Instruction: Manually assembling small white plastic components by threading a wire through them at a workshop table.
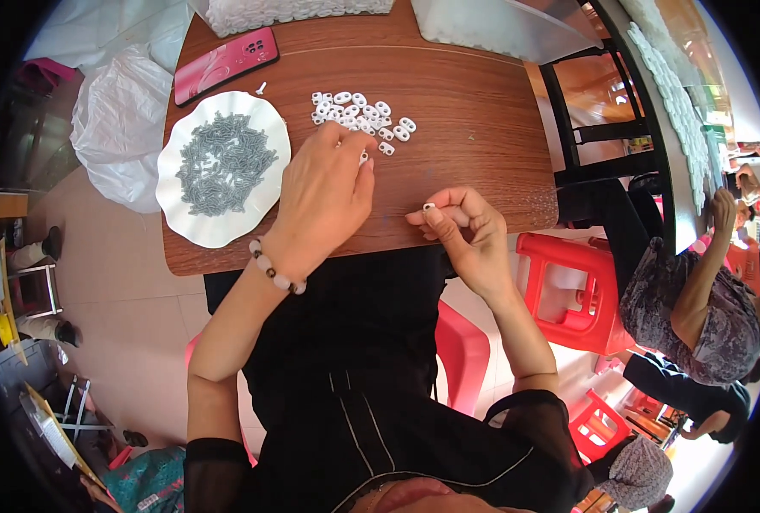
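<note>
A small heap of white plastic two-hole pieces [343, 109], which look like cord-lock bodies, lies on the brown table [465, 94]. My left hand [324, 188] is at the heap's near edge, its fingers bent and closed, with a bit of white piece [363, 157] showing at the fingertips. To the right, my right hand [472, 235] pinches another small white piece [428, 206] between thumb and fingers above the table's near edge. Left of my left hand, a white scalloped plate [171, 190] bears many small grey coil springs [226, 162].
A pink phone [226, 66] lies at the far left, near a small white pin [261, 88]. Two translucent bins [499, 30] [298, 10] stand along the far edge. A plastic bag [123, 128] hangs left. Red stools [572, 295] and other people [696, 312] are at right.
</note>
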Tool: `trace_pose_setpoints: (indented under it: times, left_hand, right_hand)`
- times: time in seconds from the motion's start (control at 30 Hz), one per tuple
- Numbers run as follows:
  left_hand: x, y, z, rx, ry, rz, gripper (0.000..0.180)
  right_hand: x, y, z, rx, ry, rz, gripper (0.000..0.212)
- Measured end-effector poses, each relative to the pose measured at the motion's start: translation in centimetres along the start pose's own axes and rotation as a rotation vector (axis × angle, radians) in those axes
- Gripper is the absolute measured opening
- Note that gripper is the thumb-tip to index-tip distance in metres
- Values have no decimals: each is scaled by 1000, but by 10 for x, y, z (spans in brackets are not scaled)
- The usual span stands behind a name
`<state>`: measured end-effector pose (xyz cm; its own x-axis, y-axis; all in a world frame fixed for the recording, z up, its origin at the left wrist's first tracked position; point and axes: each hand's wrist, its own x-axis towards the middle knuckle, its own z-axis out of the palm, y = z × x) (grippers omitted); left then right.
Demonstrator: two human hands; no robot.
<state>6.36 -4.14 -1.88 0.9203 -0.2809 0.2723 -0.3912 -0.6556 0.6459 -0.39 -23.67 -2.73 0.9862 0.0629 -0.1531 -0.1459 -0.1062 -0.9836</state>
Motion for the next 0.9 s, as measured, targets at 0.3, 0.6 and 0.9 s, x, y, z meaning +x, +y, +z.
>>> trace_pose_setpoints:
  times: [0.3,0.6,0.9]
  left_hand:
    - [-1,-42,-55,238,124,-67,11]
    - [-20,-81,-73,325,36,-275,15]
    - [-27,-93,-77,-102,200,-392,14]
  right_hand:
    - [4,8,-3,5,-73,-11,15]
    - [12,3,12,-12,-134,-12,13]
    - [20,-5,28,-2,-169,-26,11]
